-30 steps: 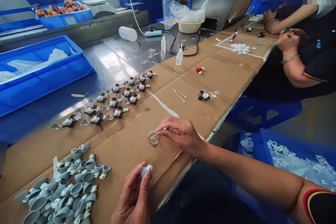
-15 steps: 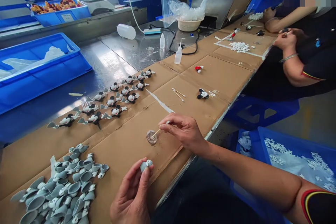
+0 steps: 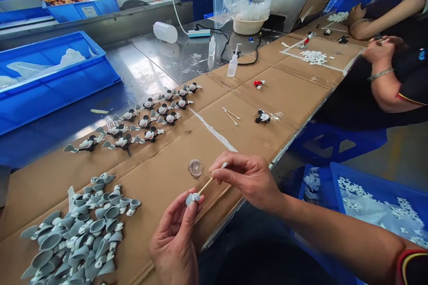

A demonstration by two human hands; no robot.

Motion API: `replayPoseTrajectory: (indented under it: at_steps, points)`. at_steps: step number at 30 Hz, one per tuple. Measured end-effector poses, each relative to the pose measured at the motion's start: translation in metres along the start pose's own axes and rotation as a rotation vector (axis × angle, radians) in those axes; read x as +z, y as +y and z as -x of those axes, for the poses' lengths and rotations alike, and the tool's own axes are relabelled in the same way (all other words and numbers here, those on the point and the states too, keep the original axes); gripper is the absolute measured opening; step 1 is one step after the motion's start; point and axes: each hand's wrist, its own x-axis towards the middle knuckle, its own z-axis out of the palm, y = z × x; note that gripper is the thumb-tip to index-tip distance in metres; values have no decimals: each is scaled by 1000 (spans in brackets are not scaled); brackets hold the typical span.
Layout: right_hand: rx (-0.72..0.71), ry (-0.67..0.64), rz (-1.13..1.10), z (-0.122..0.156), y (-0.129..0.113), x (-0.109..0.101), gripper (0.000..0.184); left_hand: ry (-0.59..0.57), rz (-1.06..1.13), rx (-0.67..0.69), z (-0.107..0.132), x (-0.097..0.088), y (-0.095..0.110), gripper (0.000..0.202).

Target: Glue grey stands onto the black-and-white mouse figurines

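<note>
My left hand [image 3: 175, 240] pinches a small grey toy part [image 3: 191, 198] between thumb and fingertips, held up over the cardboard. My right hand [image 3: 249, 180] grips a thin wooden swab stick [image 3: 206, 185] whose tip touches the grey part. A small clear round dish [image 3: 195, 168] sits on the cardboard [image 3: 160, 178] just beyond both hands. A heap of several matching grey parts [image 3: 75, 236] lies at the lower left. Rows of assembled black-and-white mouse figures [image 3: 147, 120] stand further out.
Two spare swabs [image 3: 230, 115], a lone mouse figure [image 3: 262, 117] and a small red piece [image 3: 257, 83] lie on the cardboard. Squeeze bottles [image 3: 232, 66] stand behind. Blue crates [image 3: 50, 75] are at left. Another person's arms [image 3: 384, 60] work at the far right, near white pieces [image 3: 313, 57].
My right hand has lifted the swab out of the clear dish and brought its tip to the grey part. My left hand has raised the part slightly toward it.
</note>
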Motion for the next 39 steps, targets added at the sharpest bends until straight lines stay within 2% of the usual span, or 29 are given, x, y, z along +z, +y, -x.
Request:
replayPoseTrajectory:
  at_steps: [8, 20, 33, 35, 39]
  points:
    - [-140, -33, 155, 1, 3, 1, 5, -10, -2, 16, 1, -3, -3, 32]
    - [-176, -81, 274, 1, 2, -1, 5, -33, -21, -5, 2, -4, -3, 28]
    - [-494, -281, 564, 2, -16, -1, 9, -29, -41, 57, 2, -4, -6, 27]
    - [-508, -267, 553, 3, -20, -2, 8, -24, -47, 45, 2, -4, -6, 28]
    - [-502, -140, 509, -1, -20, -4, 8, -4, -37, -1, 2, -3, -4, 30]
